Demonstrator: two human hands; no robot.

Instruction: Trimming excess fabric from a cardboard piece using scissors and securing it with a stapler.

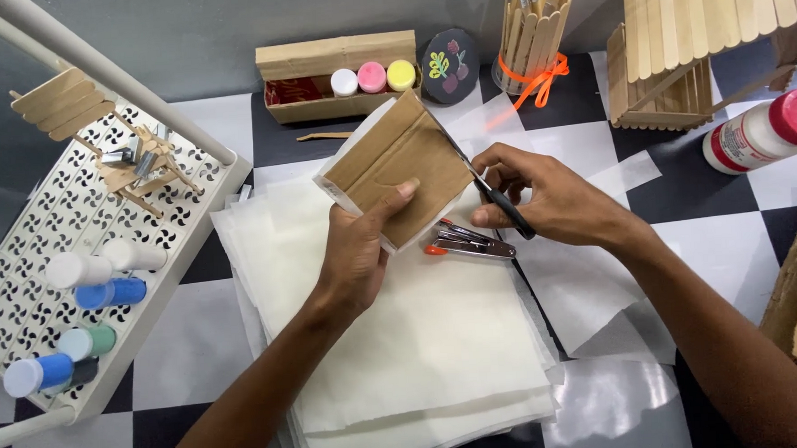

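1. Head view, setting: black-and-white chequered worktop [711, 197] against a grey wall, w/ a stack of white translucent paper sheets [412, 340] spread across the middle.

2. Head view, left hand [359, 248]: grip pinching a flat brown folded cardboard piece with a white edge [400, 166], thumb on the near face, fingers behind. Piece is held up off the sheets, tilted, long axis running from lower left up to the upper right corner.

3. Head view, right hand [550, 199]: grip closed round the black handles of a pair of scissors [487, 189]. Blades point up and to the left, along the cardboard's right edge; can't tell if they bite in or just lie alongside.

4. Key relation: cardboard sits left of and just beside the right-hand grip, scissor line roughly parallel to that right edge. Right hand is nearer the edge; left hand has the lower middle.

5. Head view, nearby: small silver stapler with orange ends [466, 242] lies on the sheets, just below both hands, between them.

6. Head view, further off: white perforated tray [24, 267] at left w/ small paint bottles; brown cardboard box of paint pots [338, 74] at the back; cup of wooden craft sticks tied with orange ribbon [533, 30]; craft-stick house [704, 40]; white glue bottle with pink cap [762, 132] at right.
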